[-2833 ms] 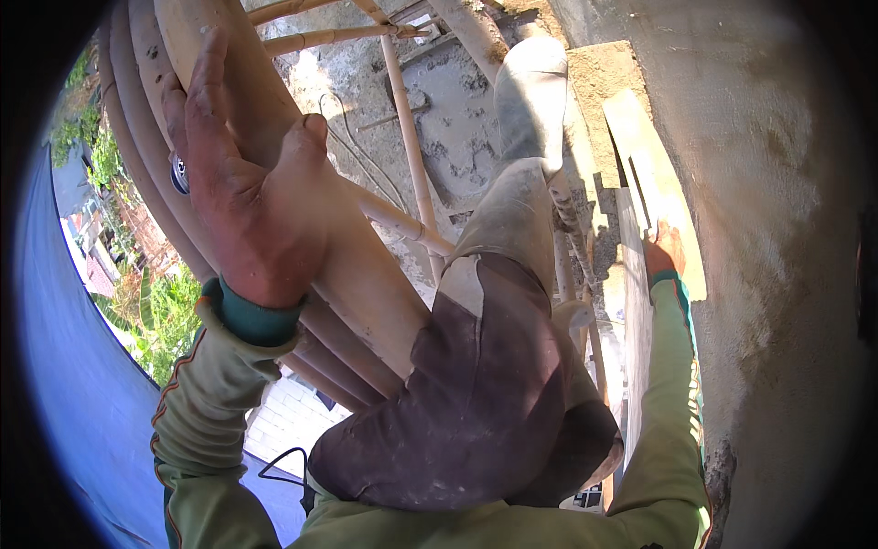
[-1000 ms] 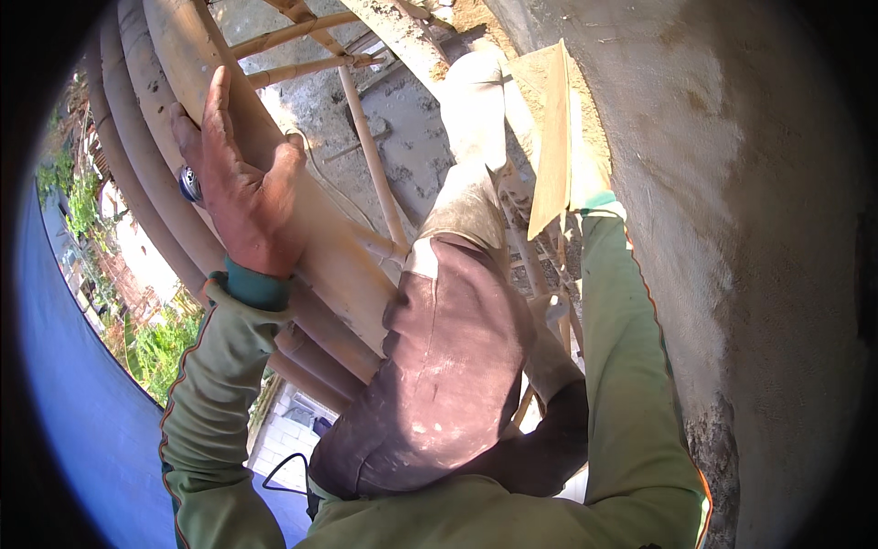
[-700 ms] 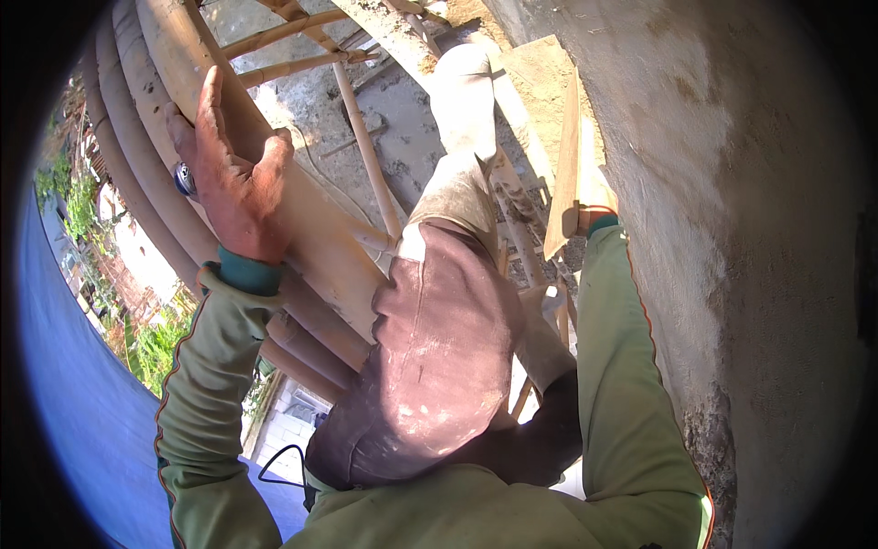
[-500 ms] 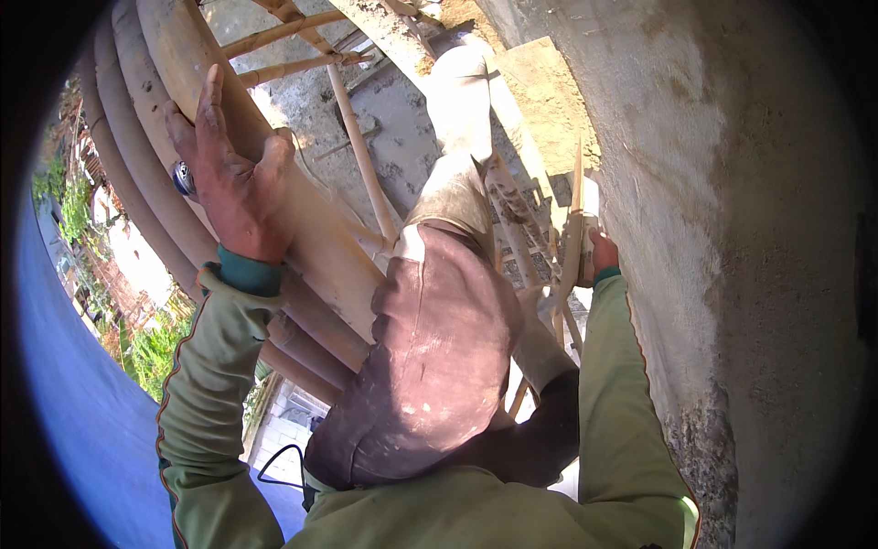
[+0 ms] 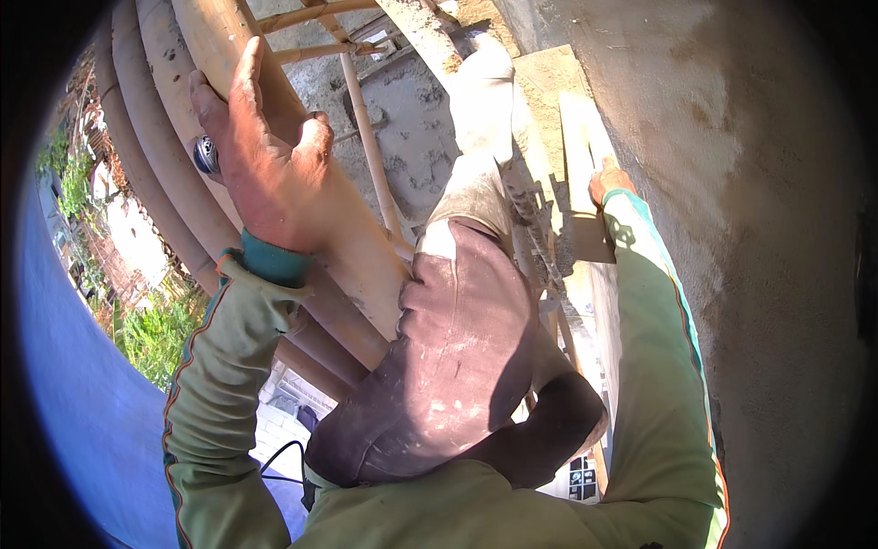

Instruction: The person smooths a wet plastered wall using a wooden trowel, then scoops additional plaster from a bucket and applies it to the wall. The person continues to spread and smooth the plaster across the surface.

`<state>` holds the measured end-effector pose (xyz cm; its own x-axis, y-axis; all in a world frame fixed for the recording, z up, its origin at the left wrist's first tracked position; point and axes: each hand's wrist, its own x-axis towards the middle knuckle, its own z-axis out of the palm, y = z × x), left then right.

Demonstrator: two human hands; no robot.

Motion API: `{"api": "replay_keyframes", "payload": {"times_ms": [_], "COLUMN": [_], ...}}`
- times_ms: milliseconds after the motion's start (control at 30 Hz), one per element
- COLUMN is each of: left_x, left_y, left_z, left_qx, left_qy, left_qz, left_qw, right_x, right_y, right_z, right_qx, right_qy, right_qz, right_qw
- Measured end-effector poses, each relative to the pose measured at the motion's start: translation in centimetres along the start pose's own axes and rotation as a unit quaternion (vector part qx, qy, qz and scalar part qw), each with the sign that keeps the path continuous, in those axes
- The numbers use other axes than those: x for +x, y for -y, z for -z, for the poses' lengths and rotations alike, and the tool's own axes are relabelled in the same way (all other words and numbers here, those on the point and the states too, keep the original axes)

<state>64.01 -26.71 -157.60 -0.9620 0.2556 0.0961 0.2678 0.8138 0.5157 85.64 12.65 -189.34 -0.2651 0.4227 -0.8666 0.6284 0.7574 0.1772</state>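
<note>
Flat wooden float [image 5: 585, 174] in right hand [image 5: 608, 181] scrapes rough plaster wall [image 5: 732, 183].

smooth bamboo pole [image 5: 274, 137], rough matt plastered wall [image 5: 722, 183], flat wooden float [image 5: 585, 174], dusty cloth trousers [image 5: 457, 357]

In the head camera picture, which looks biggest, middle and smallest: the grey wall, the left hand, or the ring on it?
1. The grey wall looks biggest, filling the right side.
2. The left hand, lying open on a bamboo pole, though being near the camera enlarges it.
3. The ring, smallest.
</note>
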Motion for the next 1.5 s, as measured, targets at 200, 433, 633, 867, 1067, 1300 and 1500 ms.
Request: {"api": "replay_keyframes", "payload": {"times_ms": [200, 433, 633, 867, 1067, 1300, 1500], "left_x": [0.3, 0.8, -0.2, 0.4, 0.1, 0.4, 0.1], "left_y": [0.5, 0.3, -0.3, -0.9, -0.3, -0.7, -0.8], "left_z": [0.0, -0.3, -0.4, -0.3, 0.3, 0.2, 0.8], "left_qx": [-0.023, -0.074, -0.086, -0.054, -0.022, 0.048, 0.11], "left_qy": [-0.011, -0.006, -0.013, 0.009, 0.009, 0.023, 0.019], "left_qz": [0.042, 0.059, 0.068, 0.067, 0.034, -0.028, -0.016], "left_qw": [0.999, 0.996, 0.994, 0.996, 0.999, 0.998, 0.994], "right_x": [-5.1, -3.9, -4.5, 3.5, 1.6, -5.1, -7.8], "right_y": [-7.2, -10.9, -12.0, -3.0, -3.8, -16.3, -16.8], "right_z": [-2.0, -11.6, -14.5, -7.4, -4.4, -12.7, -15.9], "right_qx": [0.192, 0.261, 0.03, 0.013, 0.161, 0.285, 0.168], "right_qy": [0.078, 0.061, -0.062, -0.116, -0.061, 0.045, -0.006], "right_qz": [-0.072, -0.007, 0.139, 0.207, 0.05, 0.008, 0.059], "right_qw": [0.976, 0.963, 0.988, 0.971, 0.984, 0.957, 0.984]}}
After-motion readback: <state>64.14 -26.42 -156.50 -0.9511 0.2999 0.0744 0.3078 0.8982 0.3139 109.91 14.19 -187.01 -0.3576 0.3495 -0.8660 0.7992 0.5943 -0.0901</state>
